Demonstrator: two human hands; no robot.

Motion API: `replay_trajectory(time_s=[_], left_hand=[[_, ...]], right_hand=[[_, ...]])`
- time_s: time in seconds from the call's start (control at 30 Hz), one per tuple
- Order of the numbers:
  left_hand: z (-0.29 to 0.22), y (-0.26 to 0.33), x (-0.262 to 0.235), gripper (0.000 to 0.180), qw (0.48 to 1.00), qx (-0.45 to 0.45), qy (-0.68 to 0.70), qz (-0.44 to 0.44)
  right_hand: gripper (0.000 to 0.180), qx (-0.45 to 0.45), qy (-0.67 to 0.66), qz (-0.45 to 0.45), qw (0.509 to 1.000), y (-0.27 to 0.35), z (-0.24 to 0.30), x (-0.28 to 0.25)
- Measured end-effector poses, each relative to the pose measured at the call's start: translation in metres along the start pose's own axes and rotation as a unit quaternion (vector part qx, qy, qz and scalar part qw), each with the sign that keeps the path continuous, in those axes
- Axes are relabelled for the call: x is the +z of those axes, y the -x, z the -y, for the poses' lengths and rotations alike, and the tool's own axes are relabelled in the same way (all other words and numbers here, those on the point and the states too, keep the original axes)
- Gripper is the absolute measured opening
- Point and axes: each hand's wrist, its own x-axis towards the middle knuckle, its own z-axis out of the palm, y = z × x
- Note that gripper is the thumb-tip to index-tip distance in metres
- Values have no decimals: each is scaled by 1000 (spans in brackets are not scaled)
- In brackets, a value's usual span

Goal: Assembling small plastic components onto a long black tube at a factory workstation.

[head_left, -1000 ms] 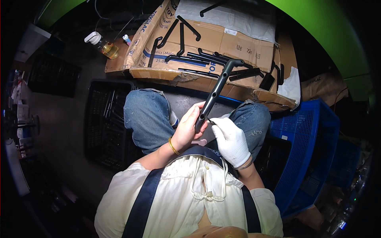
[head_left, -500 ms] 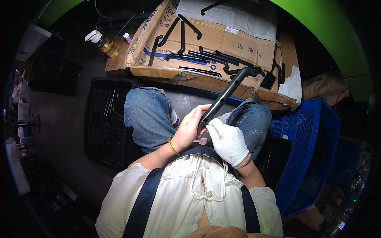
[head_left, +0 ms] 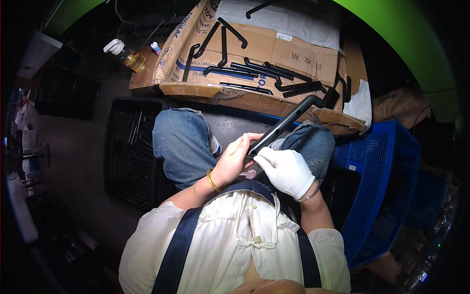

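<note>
Bar (head_left: 285, 122), black, slants from mid-frame toward upper right; your bare left hand (head_left: 233, 158) grips its lower end, likely steadying it for your gloved right hand (head_left: 288, 172), pinched narrow there, contents unclear.

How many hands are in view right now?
2: the left hand, bare, holds the near end of the black bar; the right hand, white-gloved, is at that same end. The dark edges of the picture could hide others.

A black, bent-ended tube (head_left: 284, 123) slants from the left hand (head_left: 232, 157).
</note>
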Motion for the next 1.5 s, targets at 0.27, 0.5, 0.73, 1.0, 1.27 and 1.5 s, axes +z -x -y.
replay_trajectory(time_s=[0.27,0.5,0.73,1.0,1.27,1.5], left_hand=[[5,-3,-4,52,999,-25,44,19],[2,-4,-2,50,995,-32,90,14],[4,-3,-5,49,994,-47,95,26],[8,-6,-4,48,993,-46,104,26],[1,-6,1,49,997,-41,70,14],[-1,-6,2,50,997,-27,77,-3]], right_hand=[[15,-44,10,-11,999,1,-9,6],[14,-22,-14,-27,999,0,-4,10],[13,-44,31,-4,999,0,-7,5],[16,-35,26,1,999,-1,-10,5],[19,-30,-4,2,1000,-3,-14,3],[18,-32,-56,-14,998,-3,-15,11]])
